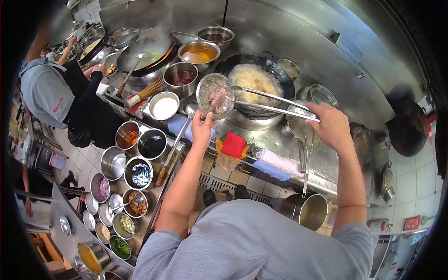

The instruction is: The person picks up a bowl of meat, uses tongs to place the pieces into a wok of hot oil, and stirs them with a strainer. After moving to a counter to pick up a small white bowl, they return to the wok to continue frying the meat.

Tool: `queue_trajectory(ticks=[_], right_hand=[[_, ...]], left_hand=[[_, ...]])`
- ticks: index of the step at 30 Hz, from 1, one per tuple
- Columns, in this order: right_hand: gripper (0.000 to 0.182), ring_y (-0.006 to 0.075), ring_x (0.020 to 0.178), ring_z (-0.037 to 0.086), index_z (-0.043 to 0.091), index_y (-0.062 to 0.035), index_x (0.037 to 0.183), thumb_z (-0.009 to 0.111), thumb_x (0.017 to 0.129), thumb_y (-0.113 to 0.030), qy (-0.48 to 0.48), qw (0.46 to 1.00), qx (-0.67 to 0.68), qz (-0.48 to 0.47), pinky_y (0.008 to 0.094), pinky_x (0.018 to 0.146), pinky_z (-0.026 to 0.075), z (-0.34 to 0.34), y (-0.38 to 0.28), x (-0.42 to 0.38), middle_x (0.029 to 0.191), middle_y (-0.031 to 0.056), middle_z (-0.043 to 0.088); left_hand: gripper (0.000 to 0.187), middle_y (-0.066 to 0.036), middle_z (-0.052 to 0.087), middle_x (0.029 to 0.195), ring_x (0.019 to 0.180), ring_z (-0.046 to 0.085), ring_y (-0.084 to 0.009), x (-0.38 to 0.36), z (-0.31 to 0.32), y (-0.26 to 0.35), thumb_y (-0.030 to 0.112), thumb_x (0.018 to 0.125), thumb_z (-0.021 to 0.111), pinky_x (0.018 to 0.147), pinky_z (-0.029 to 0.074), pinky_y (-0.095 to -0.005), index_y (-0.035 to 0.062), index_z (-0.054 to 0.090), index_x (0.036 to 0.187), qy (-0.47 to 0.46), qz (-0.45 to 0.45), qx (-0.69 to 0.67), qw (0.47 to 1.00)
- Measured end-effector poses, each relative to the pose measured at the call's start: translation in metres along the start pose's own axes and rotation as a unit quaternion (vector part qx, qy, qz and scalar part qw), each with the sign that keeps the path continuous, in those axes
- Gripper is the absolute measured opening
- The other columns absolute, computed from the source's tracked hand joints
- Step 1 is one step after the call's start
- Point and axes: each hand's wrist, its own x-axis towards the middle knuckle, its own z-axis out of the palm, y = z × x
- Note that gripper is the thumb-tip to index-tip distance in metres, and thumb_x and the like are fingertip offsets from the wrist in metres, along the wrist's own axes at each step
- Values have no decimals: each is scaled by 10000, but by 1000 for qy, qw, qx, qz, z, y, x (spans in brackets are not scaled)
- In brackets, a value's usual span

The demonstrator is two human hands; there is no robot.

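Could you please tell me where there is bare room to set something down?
The steel strip between the bubbling wok and the rolled towel looks bare, as does the patch right of the strainer handles. The left counter is crowded with bowls.

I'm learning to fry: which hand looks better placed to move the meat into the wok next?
Probably the right hand: it holds the tongs, their tips at the clear bowl of meat, close to the wok. The left hand is taken up supporting that bowl.

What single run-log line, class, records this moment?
left hand: holds bowl of meat | right hand: grips tongs, tips at bowl | wok: foaming
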Motion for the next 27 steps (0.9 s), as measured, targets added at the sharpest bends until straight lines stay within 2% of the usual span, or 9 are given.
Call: queue_trajectory(ticks=[2,4,8,12,15,19,23,25,27], right_hand=[[339,276,774,609,592,-165,1065,663,749,-267,-7,999,-41,-15,380,675,474,0,-6,4,833,70,590],[312,261,733,606,583,-162,1033,659,751,-273,37,986,-124,-102,373,634,478,5,-8,8,795,55,570],[293,247,723,606,576,-166,1018,655,755,-268,-4,979,-174,-106,367,617,478,-2,-4,16,782,44,566],[303,265,753,599,598,-170,1040,650,752,-251,22,991,-120,-64,371,640,469,-35,10,6,807,56,588],[311,284,781,590,618,-162,1052,648,744,-195,61,998,-2,17,379,688,453,-54,16,-2,823,87,608],[312,282,826,601,623,-175,1057,649,748,-205,114,990,66,44,369,711,463,-41,37,-3,876,91,631],[335,279,921,603,622,-185,1089,643,779,-310,24,994,-4,106,389,775,477,9,44,16,987,77,647],[350,263,962,597,615,-208,1111,637,786,-333,-73,986,3,152,390,803,478,41,38,37,1019,70,642],[370,260,1000,586,603,-199,1136,632,793,-335,-124,985,-12,117,390,829,474,75,42,57,1069,78,626]], left_hand=[[113,-46,577,963,834,603,-157,-2,-4,-1,115,892,560,733,540,-311,72,458,868,-24,16,31,999],[112,-35,569,948,817,596,-140,-2,-9,1,111,892,558,717,543,-305,72,459,859,-38,25,44,998],[108,-23,541,943,794,566,-109,-5,-18,3,80,880,558,647,545,-274,54,470,823,-58,-13,66,996],[101,-36,562,923,762,590,-125,-13,-23,10,103,890,551,663,543,-280,57,476,841,-30,-44,10,999],[100,-43,575,902,748,602,-141,-12,-20,14,119,895,549,673,541,-288,63,476,857,-12,-60,-24,998],[146,-41,580,877,773,616,-173,-3,-24,7,129,894,556,699,538,-310,100,425,839,5,-75,-50,996],[181,-49,564,867,736,613,-205,-5,-26,10,138,874,591,660,539,-306,111,415,837,49,-75,-59,994],[159,-51,566,862,718,610,-196,-6,-28,13,133,879,580,656,536,-304,97,429,846,54,-75,-51,994],[138,-53,568,857,700,607,-187,-7,-29,15,129,884,570,652,534,-301,84,443,856,58,-81,-44,994]])
